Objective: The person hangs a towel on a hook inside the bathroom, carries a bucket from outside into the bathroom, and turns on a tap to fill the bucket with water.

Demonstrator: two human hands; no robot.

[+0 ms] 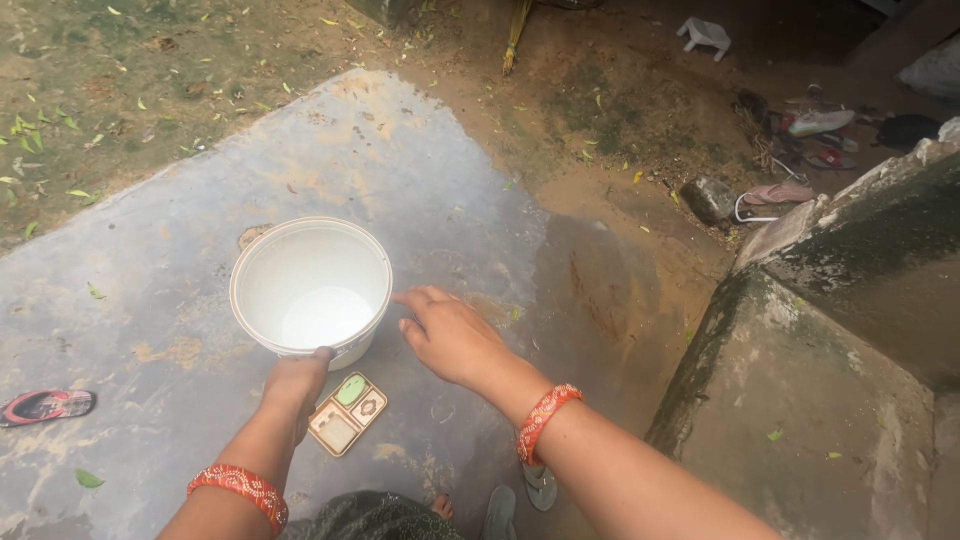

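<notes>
A white plastic bucket (310,288) stands on a wet grey concrete slab (420,190); its inside looks pale and I cannot tell what it holds. My left hand (295,382) grips the bucket's near rim, thumb over the edge. My right hand (450,335) hovers just right of the bucket, fingers spread and pointing left, holding nothing. A small cream soap tray (347,413) with a green bar and a brown bar lies on the slab beside my left wrist. Both wrists wear orange patterned bangles.
A mossy concrete step (830,330) rises at the right. Bare dirt with fallen leaves lies beyond the slab. Sandals (815,135) and a white stool (705,35) sit at the far right. A red sandal (45,405) lies at the left edge; grey-green sandals (520,498) near my feet.
</notes>
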